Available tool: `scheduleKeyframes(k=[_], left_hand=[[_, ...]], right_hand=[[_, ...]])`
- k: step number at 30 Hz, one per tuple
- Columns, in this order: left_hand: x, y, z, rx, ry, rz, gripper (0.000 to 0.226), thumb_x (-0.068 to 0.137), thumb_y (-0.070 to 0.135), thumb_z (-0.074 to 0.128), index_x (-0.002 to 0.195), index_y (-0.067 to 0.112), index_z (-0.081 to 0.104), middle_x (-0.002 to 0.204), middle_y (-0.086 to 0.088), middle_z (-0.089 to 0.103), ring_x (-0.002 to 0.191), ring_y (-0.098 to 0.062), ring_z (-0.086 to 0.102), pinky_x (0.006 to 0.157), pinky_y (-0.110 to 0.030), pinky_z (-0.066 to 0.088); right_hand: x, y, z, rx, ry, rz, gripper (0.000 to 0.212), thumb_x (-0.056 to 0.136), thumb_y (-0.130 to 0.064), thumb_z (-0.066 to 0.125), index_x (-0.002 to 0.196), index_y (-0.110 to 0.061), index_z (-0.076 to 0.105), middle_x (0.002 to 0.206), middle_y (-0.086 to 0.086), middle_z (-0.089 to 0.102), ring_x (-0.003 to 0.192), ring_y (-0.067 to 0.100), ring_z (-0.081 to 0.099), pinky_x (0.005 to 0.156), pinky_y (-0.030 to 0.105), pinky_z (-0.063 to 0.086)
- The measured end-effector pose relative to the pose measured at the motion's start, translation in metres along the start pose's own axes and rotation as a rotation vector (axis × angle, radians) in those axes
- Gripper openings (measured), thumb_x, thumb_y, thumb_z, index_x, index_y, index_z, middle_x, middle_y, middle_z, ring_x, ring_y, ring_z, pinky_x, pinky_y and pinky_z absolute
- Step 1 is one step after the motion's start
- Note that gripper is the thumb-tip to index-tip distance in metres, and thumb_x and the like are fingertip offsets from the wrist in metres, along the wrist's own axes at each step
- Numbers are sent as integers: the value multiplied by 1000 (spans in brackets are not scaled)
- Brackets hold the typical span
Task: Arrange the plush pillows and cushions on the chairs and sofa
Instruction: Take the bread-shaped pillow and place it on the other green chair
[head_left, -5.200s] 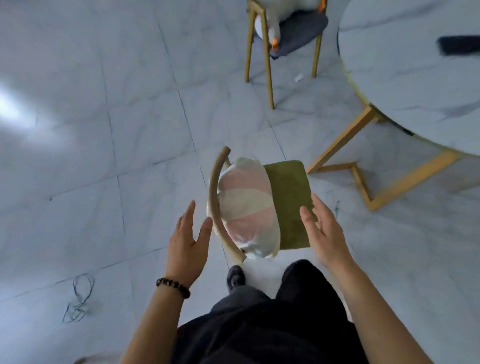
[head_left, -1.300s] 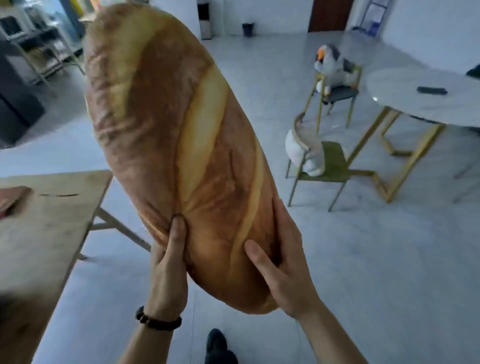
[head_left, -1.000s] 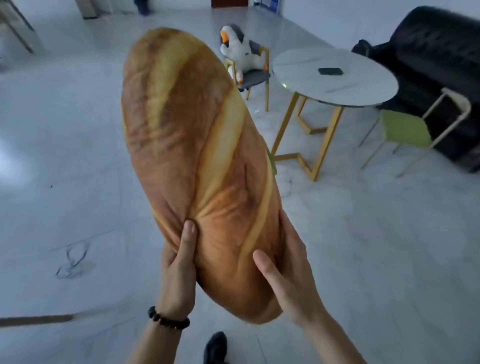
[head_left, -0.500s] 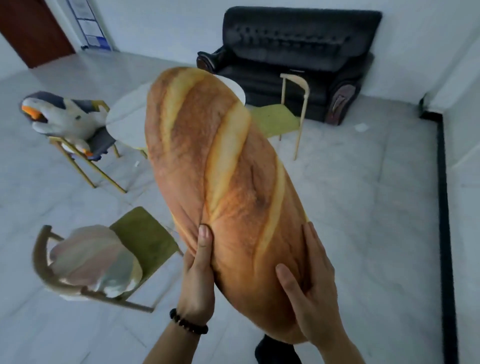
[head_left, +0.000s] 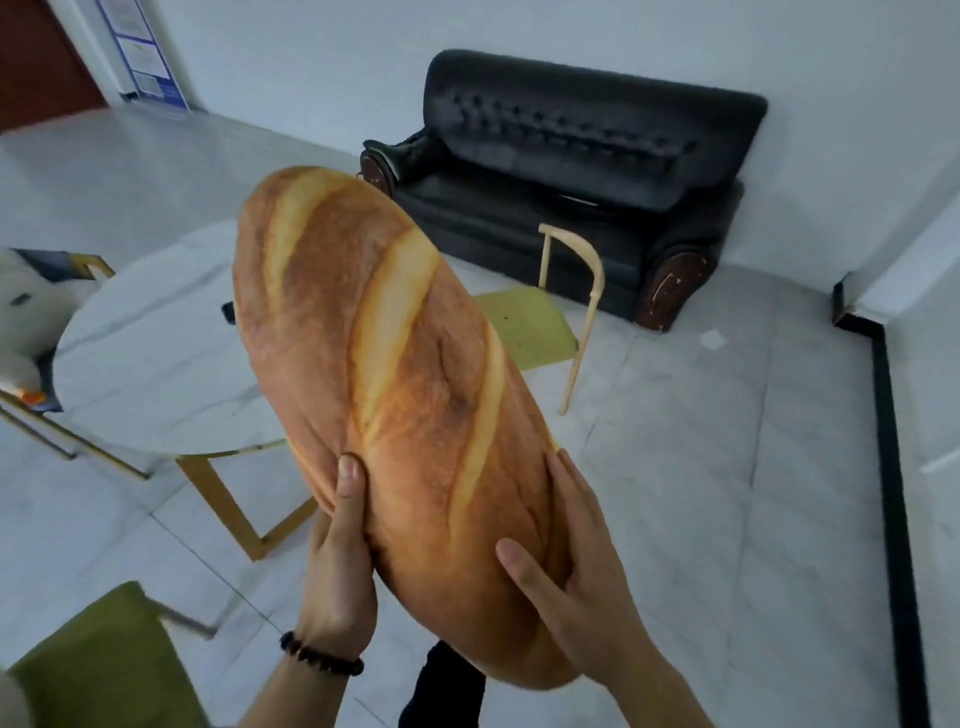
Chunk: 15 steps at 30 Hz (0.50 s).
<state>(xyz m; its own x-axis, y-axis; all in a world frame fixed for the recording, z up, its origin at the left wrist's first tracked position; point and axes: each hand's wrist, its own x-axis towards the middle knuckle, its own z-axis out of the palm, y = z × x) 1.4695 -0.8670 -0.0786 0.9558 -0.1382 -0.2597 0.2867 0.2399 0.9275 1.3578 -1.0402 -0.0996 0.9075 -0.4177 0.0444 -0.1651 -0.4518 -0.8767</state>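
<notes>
Both hands clasp the lower end of a long pillow (head_left: 395, 395) printed to look like a loaf of bread. On one side the left hand (head_left: 337, 561), a dark bead bracelet (head_left: 322, 660) at its wrist, pinches the left edge, thumb pressed onto the crust side and fingers hidden behind. Opposite it, the right hand (head_left: 576, 587) cups the right flank, thumb laid across the front and fingers running up the side. Gripped low by one end, the pillow stands nearly upright, leaning left, off the floor and touching no seat. That looks like a carrying hold rather than a placing one, since so long and soft a body would probably sag in a single hand.

Beyond the pillow, to the left, sits a round marble-topped table (head_left: 150, 358) on gold legs, and a white plush toy (head_left: 21, 322) occupies a seat at the far left edge. Just right of the pillow stands a chair (head_left: 535, 332) with a green seat and a pale curved back, directly before a black sofa (head_left: 571, 171) against the far wall. Another green seat (head_left: 98, 670) shows near, bottom left.

On this evidence the pillow is in transit and not yet set down. The chair or the sofa ahead seems its likely spot, though which one cannot be told.
</notes>
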Motion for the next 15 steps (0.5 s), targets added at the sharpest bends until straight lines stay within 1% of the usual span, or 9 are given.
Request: scheduleKeyframes(k=[3, 5, 9, 12, 15], left_hand=[[102, -11, 51, 0, -11, -32, 85, 71, 76, 64, 133, 18, 62, 123, 1, 74, 116, -16, 68, 106, -48, 49], [163, -8, 89, 14, -39, -75, 83, 74, 78, 65, 133, 19, 61, 122, 1, 74, 115, -16, 68, 106, -48, 50], [275, 14, 167, 86, -99, -126, 88, 76, 78, 61, 138, 16, 58, 126, -1, 71, 118, -18, 67, 107, -48, 49], [338, 24, 219, 128, -125, -161, 84, 80, 74, 56, 139, 14, 57, 127, -1, 70, 118, -18, 66, 107, -46, 49], [404, 13, 267, 176, -128, -191, 80, 84, 72, 55, 143, 17, 54, 133, 0, 67, 122, -16, 63, 107, -43, 49]], right_hand=[[104, 30, -8, 4, -3, 42, 98, 70, -91, 51, 153, -55, 13, 160, -35, 11, 147, -9, 18, 123, 41, 27], [170, 39, -18, -28, 18, 76, 100, 69, -94, 45, 154, -55, 11, 161, -33, 10, 147, -6, 18, 124, 41, 25], [292, 48, -51, -76, 59, 143, 103, 69, -98, 36, 156, -50, 9, 164, -26, 9, 150, 0, 13, 125, 43, 19], [363, 60, -73, -48, 78, 215, 102, 69, -98, 37, 155, -52, 9, 165, -24, 11, 151, 4, 18, 124, 46, 23], [433, 91, -86, -25, 89, 250, 99, 70, -97, 39, 154, -54, 9, 164, -24, 14, 149, 5, 22, 124, 46, 26]])
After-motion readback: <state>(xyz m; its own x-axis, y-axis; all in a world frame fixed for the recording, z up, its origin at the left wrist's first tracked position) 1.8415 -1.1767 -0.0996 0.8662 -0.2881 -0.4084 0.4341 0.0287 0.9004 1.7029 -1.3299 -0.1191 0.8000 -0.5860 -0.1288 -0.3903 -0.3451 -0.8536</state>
